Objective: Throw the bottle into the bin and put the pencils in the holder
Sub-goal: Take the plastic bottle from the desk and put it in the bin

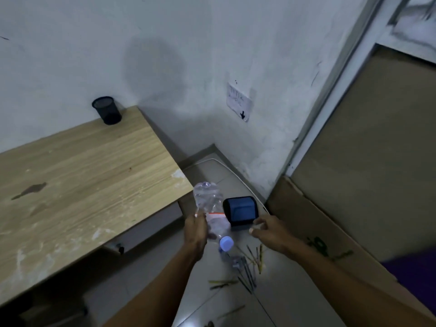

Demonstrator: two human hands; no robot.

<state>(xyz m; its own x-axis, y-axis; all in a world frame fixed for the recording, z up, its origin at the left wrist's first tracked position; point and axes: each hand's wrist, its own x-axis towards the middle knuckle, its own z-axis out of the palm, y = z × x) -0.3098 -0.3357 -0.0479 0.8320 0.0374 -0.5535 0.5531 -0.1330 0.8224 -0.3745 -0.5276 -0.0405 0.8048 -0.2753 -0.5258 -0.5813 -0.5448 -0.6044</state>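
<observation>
Left hand [197, 228] has the clear bottle [212, 213] gripped mid-body over the floor beside the blue bin [240, 212], long axis running away with the cap toward me, while right hand [269, 228] hovers empty, fingers loosely spread, near the bin.

We see two bare arms that come up from the bottom edge. No sleeves cover the forearms, and we see no watch, ring or band on either one. The left hand [197, 228] is small and a bit blurry. The right hand [269, 230] shows short, pale nails on its fingertips. Low on the right side, we see a bit of purple cloth [411, 271]; we cannot tell what piece of clothing it is.
</observation>
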